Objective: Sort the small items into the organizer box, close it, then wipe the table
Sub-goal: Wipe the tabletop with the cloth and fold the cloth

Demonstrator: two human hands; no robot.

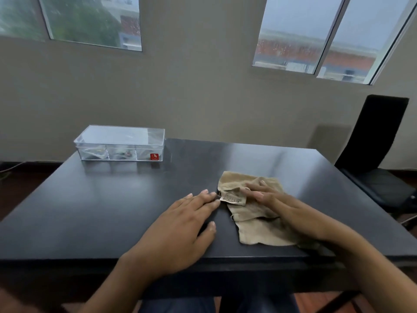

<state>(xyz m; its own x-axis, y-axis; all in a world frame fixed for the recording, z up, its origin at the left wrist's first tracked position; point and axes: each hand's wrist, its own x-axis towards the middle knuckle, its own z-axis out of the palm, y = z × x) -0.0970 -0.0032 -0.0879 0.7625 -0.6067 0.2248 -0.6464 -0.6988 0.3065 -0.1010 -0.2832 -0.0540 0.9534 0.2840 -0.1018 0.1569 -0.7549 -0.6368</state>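
Nearest, both forearms reach over the front edge of the dark table (90,211). The left hand (180,227) lies flat on the bare tabletop, palm down, its fingers straight and close together with the thumb set a little apart; the fingertips come up just beside the left edge of the cloth, and whether they touch it cannot be told. The right hand (270,204) rests on top of the tan cloth (255,231), fingers stretched out and slightly spread, pressing the fabric down near a small sewn label (233,198) that is folded up on the cloth's left side. That cloth is crumpled and partly folded, lying toward the right front of the table with one corner close to the near edge. Farther back, at the table's left rear corner, stands the clear organizer box (119,143) with its lid shut; small items show dimly through its front compartments, and a red sticker (154,156) sits on its lower right front. Beyond the table's right side stands a black chair (374,154), and behind everything a grey wall with two windows (316,37)
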